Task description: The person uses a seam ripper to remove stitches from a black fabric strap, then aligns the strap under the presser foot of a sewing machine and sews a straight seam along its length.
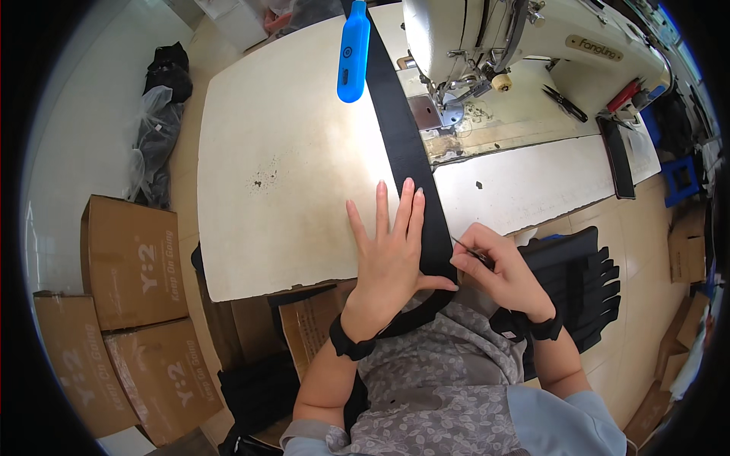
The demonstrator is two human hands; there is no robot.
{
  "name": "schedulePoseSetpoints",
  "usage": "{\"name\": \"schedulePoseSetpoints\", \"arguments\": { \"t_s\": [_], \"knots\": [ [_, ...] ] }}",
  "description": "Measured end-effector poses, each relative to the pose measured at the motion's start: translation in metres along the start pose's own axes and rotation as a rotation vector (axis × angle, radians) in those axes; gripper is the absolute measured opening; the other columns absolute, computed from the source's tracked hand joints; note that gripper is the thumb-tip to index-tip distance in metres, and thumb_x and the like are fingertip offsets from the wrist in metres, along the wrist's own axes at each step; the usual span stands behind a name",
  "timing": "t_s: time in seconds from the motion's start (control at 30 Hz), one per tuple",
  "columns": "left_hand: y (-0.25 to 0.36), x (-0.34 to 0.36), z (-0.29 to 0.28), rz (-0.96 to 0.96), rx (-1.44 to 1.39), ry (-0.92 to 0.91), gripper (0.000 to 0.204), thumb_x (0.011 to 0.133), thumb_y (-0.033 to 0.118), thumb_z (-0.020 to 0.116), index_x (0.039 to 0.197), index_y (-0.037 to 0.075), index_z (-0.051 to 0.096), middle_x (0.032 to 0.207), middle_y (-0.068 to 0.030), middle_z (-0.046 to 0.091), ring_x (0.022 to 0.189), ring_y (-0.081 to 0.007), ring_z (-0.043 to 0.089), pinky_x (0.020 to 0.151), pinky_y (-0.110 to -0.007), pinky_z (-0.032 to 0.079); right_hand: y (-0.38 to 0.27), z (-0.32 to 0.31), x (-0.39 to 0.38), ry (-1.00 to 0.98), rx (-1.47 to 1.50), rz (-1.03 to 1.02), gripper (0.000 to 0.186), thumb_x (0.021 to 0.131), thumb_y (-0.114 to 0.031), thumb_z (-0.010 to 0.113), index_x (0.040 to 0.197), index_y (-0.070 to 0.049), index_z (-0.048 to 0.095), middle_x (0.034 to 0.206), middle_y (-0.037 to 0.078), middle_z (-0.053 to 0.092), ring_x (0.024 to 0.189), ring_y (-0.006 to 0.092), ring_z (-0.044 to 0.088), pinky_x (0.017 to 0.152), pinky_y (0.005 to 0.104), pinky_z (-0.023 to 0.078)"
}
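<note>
A long black fabric strip (399, 137) runs down the white table (281, 129) beside the sewing machine (471, 38). My left hand (384, 270) lies flat with fingers spread, pressing the strip near the table's front edge, thumb stretched across its lower end. Just right of it, my right hand (494, 270) grips a slim metal tool (464, 245), its tip at the strip's right edge; I cannot tell which tool. The machine's needle plate (449, 112) is farther up, right of the strip. A blue handheld device (352, 53) appears over the strip's top part.
Cardboard boxes (133, 258) and black bagged bundles (156, 148) stand at the left. Black cut pieces (570, 281) hang at the lower right. Black scissors (570, 106) and a dark bar (616, 159) lie on the right of the table. A blue stool (680, 182) and more boxes (688, 258) are beyond.
</note>
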State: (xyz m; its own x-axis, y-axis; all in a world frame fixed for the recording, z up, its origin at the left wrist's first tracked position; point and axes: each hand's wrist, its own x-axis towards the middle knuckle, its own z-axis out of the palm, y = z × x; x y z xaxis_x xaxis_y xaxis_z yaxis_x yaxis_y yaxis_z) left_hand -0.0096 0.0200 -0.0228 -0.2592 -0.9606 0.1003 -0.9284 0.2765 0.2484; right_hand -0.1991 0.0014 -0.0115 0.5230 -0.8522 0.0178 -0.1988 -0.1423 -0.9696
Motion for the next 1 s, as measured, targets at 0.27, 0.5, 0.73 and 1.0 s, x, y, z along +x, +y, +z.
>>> {"name": "schedulePoseSetpoints", "arguments": {
  "t_s": [0.27, 0.5, 0.73, 1.0],
  "knots": [
    [0.002, 0.000, 0.015, -0.029, -0.030, 0.055, 0.101, 0.075, 0.061, 0.064, 0.141, -0.007, 0.030, 0.153, -0.0193, 0.022, 0.142, -0.0428, 0.014, 0.106, -0.068, 0.007, 0.011, -0.008, -0.022, 0.082, -0.138, 0.204, 0.021, 0.085, -0.020, 0.070, 0.087, 0.001, 0.065, 0.063, 0.006, 0.059, 0.052, 0.0088, 0.045, 0.050, 0.0255, 0.037],
    [0.006, 0.000, 0.019, -0.059, -0.021, 0.115, 0.061, 0.097, 0.035, 0.049, 0.141, -0.004, 0.034, 0.151, -0.0198, 0.025, 0.142, -0.0404, 0.016, 0.109, -0.064, 0.006, 0.041, 0.022, -0.043, 0.015, -0.031, 0.329, 0.023, 0.085, -0.015, 0.070, 0.099, 0.002, 0.066, 0.066, 0.004, 0.058, 0.055, 0.0071, 0.041, 0.052, 0.0257, 0.037],
    [0.021, -0.030, 0.004, -0.273, -0.699, 0.536, 0.042, 0.083, 0.011, 0.071, 0.118, -0.001, 0.051, 0.116, -0.0183, 0.055, 0.099, -0.0254, 0.057, 0.082, -0.036, 0.047, 0.013, 0.023, -0.040, 0.020, 0.344, 0.323, 0.019, 0.088, -0.011, 0.066, 0.097, 0.005, 0.065, 0.071, -0.005, 0.060, 0.063, 0.0030, 0.046, 0.057, 0.0216, 0.040],
    [0.033, -0.050, 0.002, -0.420, -0.908, 0.347, 0.028, 0.090, 0.013, 0.063, 0.069, -0.004, 0.054, 0.054, -0.0053, 0.043, 0.051, -0.0096, 0.037, 0.047, -0.027, 0.030, 0.005, 0.022, -0.021, 0.056, 0.158, 0.169, 0.021, 0.087, -0.013, 0.066, 0.099, 0.005, 0.067, 0.061, -0.001, 0.057, 0.057, 0.0024, 0.044, 0.051, 0.0217, 0.038]
  ]
}}
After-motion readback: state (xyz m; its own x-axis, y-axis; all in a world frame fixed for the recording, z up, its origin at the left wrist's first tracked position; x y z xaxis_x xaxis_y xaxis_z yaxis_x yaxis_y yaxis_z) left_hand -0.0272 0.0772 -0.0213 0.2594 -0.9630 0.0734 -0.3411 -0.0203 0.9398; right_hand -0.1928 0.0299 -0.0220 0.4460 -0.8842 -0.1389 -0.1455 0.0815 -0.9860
